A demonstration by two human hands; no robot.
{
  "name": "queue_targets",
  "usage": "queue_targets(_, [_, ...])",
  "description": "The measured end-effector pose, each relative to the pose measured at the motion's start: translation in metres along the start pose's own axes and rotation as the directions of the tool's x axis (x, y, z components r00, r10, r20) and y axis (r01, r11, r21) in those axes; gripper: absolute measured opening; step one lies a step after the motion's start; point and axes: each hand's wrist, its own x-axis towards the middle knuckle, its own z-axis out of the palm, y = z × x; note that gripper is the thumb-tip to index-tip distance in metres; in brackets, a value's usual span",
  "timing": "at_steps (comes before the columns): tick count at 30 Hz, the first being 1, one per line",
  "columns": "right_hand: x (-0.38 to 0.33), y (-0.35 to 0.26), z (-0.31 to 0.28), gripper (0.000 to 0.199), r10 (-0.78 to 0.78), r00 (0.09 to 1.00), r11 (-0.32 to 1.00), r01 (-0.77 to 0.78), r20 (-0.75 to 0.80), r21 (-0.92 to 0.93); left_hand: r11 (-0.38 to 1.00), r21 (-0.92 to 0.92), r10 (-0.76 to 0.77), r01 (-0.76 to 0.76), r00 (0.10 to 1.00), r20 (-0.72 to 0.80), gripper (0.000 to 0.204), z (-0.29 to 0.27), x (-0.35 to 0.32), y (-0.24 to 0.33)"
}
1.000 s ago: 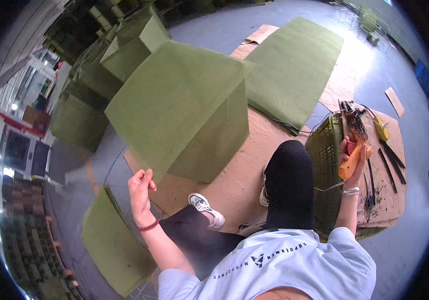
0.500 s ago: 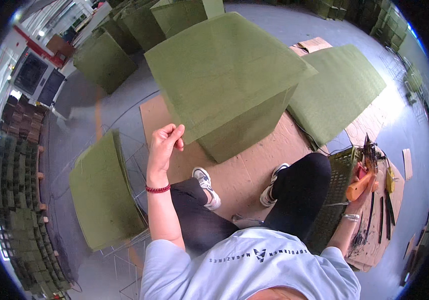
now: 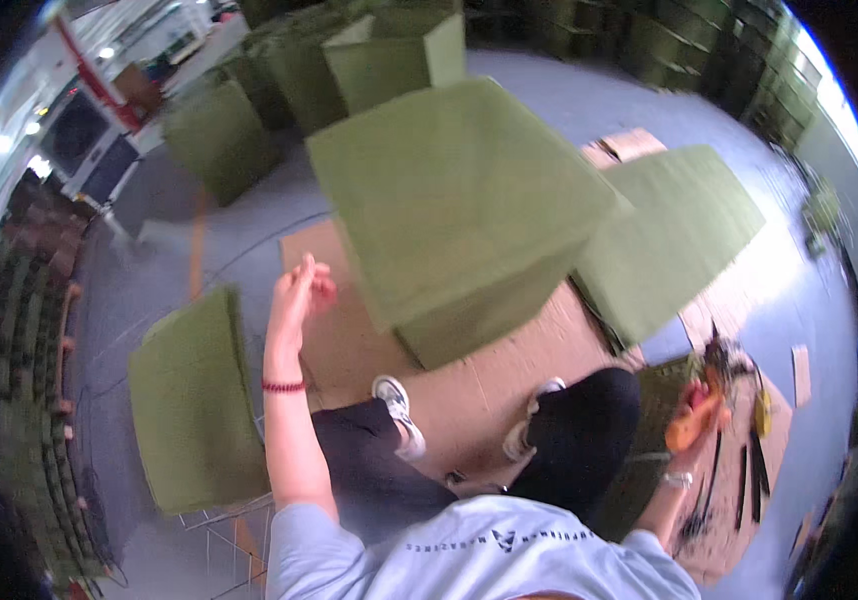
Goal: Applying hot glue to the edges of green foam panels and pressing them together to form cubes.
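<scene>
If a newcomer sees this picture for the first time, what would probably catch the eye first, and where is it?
Probably the large green box, standing on cardboard in the upper middle. Next, likely the orange-handled tool in the right hand, toward the lower right. The dark red bracelet below the left hand, left of centre, may also stand out.

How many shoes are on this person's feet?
2: a white-and-dark left sneaker and a matching right sneaker, partly hidden by the black right trouser leg, both on flat brown cardboard.
</scene>
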Motion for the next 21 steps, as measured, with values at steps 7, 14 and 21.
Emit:
queue_targets(7, [0.013,0.005,0.014,0.053,-0.026,0.992,0.999,0.023,-0.124,-0.023,0.992,-0.129,-0.039,0.002,0.958,-0.284,0.061,-0.066,0.214,0.043])
queue_targets(14, [0.032,0.017,0.043,0.049,-0.254,0.901,0.926,0.122,-0.350,-0.358,0.885,-0.448,-0.210,0.123,0.966,-0.150,0.031,-0.035,0.338,0.030])
queue_targets(21, [0.022,-0.002,0.008,0.049,-0.320,0.847,0.894,0.121,-0.425,-0.431,0.883,-0.468,-0.109,-0.042,0.951,-0.290,0.013,-0.031,0.353,0.016])
